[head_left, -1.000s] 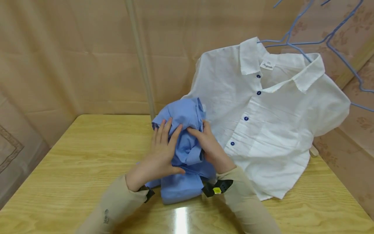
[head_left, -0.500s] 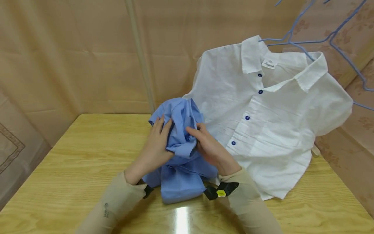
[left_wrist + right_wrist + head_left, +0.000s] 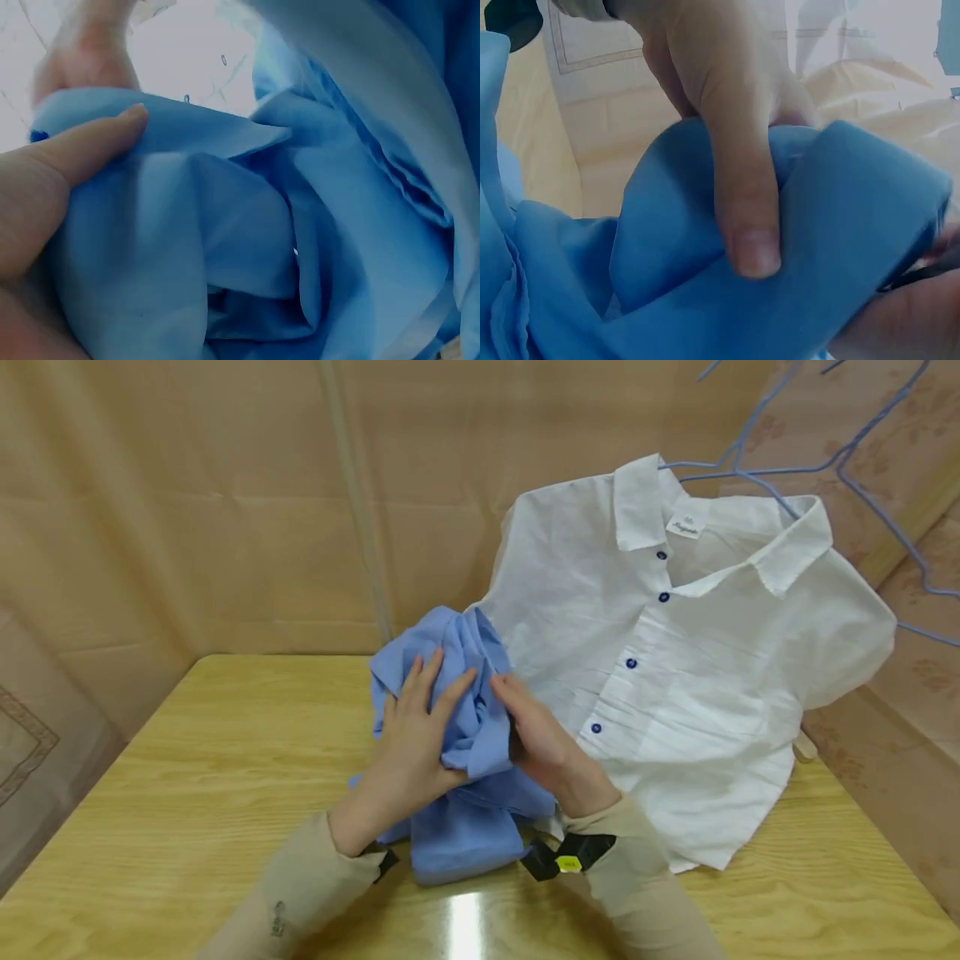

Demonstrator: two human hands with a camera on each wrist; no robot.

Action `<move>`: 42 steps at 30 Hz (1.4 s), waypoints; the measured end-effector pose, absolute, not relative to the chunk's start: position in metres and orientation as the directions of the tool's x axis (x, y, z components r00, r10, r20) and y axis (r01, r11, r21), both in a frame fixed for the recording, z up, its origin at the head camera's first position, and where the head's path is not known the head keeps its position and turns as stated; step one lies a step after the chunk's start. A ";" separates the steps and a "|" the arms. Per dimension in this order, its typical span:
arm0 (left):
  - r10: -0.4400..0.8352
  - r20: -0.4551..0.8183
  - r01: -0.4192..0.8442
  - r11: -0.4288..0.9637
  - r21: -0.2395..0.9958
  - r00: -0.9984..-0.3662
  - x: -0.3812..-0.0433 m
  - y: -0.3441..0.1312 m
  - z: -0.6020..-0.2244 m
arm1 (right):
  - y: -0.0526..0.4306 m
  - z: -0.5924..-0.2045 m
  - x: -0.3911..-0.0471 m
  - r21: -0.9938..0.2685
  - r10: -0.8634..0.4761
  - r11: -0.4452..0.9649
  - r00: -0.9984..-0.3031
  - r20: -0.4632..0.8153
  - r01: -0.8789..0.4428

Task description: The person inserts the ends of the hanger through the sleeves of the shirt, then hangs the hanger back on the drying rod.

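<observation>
- Yellow wood grain marks the table (image 3: 225,752), which bears the lower folds of the cloth (image 3: 483,747).
- Left hand (image 3: 408,739): fingers spread over the bunched top, thumb on the near side, gripping a fold between them. For something this soft, such a broad hold seems right, since it spreads the pull.
- Blue and heaped near the front middle of the table, the cloth sits between both hands, a smooth flap hanging toward the front edge. It should handle as light and limp, keeping no shape by itself. Layers may slide over one another, so pinching just one could leave the others behind; creasing is likelier than damage. The doubled edges look the best places to take hold.
- Right hand (image 3: 551,752): pinches the right edge, thumb on top, most fingers hidden.
- Shirt (image 3: 697,668): white, spread just beside the cloth, which overlaps its left side in the head view.
- Hangers (image 3: 873,422): blue wire, reaching the collar; whether they bear weight, I cannot tell.
</observation>
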State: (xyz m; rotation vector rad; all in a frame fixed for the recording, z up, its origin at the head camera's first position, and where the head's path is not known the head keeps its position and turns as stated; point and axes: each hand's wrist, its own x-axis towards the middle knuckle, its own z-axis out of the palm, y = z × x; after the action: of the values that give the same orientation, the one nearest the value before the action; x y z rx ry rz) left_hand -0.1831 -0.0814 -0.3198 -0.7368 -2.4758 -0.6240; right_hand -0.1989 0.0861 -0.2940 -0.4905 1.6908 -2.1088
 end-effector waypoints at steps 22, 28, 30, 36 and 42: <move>0.089 0.377 0.383 0.361 0.850 -0.922 -0.184 -0.117 -0.302 | 0.111 -0.283 -0.204 -0.910 -0.449 0.070 -0.827 0.337 -0.409; 0.134 0.360 0.383 0.241 0.892 -0.923 -0.178 -0.130 -0.288 | 0.129 -0.284 -0.216 -0.831 -0.132 0.222 -0.860 0.493 -0.511; 0.136 0.396 0.416 0.185 0.890 -0.908 -0.177 -0.133 -0.285 | 0.135 -0.285 -0.219 -0.789 -0.099 0.309 -0.843 0.528 -0.530; 0.129 0.481 0.483 -0.022 0.876 -0.867 -0.172 -0.139 -0.279 | 0.146 -0.285 -0.223 -0.646 -0.432 0.333 -0.720 0.543 -0.687; 0.203 0.530 0.453 -0.328 0.829 -0.823 -0.171 -0.141 -0.280 | 0.139 -0.286 -0.219 -0.699 -0.665 0.214 -0.626 0.408 -0.682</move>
State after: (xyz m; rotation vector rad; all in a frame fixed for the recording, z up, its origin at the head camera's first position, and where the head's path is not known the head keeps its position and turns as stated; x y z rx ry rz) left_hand -0.1710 -0.1411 -0.2796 -0.8539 -1.7143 -2.2804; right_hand -0.2192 0.1393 -0.2858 -1.3667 2.4625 -1.4358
